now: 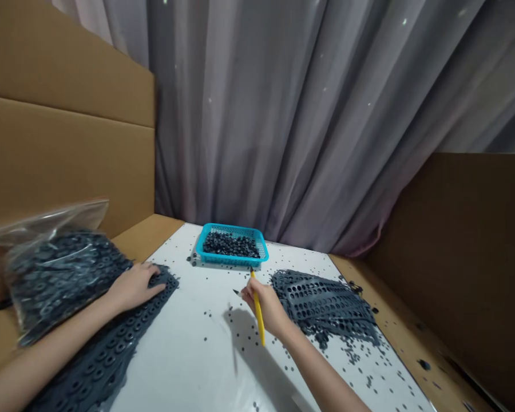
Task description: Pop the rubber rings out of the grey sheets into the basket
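1 yellow tool (258,317) is in the right hand (266,304), fingers closed around it, above the white surface (184,355); its tip is near the blue basket (227,259) of black pieces (232,245). The left hand (133,285), fingers partly spread, rests on ring-patterned black sheeting (114,346), beside the clear filled bag (60,274).

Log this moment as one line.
left hand: on ringed dark sheet; right hand: holding yellow tool; blue basket: holds dark pieces; perforated sheets: at right
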Motion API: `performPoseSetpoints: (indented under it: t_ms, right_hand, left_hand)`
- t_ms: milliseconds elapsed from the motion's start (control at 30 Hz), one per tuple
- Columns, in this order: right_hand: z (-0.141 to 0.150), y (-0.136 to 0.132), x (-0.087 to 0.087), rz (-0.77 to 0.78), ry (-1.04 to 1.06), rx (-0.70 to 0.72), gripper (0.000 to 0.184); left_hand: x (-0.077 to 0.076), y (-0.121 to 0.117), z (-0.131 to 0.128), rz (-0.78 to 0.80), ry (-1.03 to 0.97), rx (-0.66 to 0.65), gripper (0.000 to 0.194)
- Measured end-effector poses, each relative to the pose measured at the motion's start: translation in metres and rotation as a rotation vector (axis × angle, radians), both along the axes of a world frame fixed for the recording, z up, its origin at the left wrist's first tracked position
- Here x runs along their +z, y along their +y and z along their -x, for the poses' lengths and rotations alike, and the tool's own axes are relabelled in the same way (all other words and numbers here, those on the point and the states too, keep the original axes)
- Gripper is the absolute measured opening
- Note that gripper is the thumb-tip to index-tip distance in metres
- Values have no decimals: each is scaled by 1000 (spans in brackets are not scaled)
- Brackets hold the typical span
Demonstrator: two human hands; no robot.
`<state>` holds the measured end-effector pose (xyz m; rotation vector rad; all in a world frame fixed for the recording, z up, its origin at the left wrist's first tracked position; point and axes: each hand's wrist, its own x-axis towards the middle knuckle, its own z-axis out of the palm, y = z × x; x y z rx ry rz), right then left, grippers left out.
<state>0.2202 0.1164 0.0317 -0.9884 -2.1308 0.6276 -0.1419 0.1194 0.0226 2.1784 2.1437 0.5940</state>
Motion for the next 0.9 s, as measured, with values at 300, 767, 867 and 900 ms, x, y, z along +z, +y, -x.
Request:
performPoseSetpoints:
  t_ms: [300, 767, 867, 900]
  right_hand:
    - [82, 113, 4, -201, -154, -271, 9]
    - [87, -35, -23, 459, 425, 77, 33]
    - [115, -53, -33, 671, 546, 151, 41]
    - [125, -52, -36, 709, 598, 153, 43]
  left_hand:
    - [-22, -67, 32, 26, -128, 166, 63]
    - [18, -58, 41, 203, -625, -54, 32]
    - [33, -58, 27, 282, -831, -125, 34]
    - [35, -58, 24, 286, -833, -127, 35]
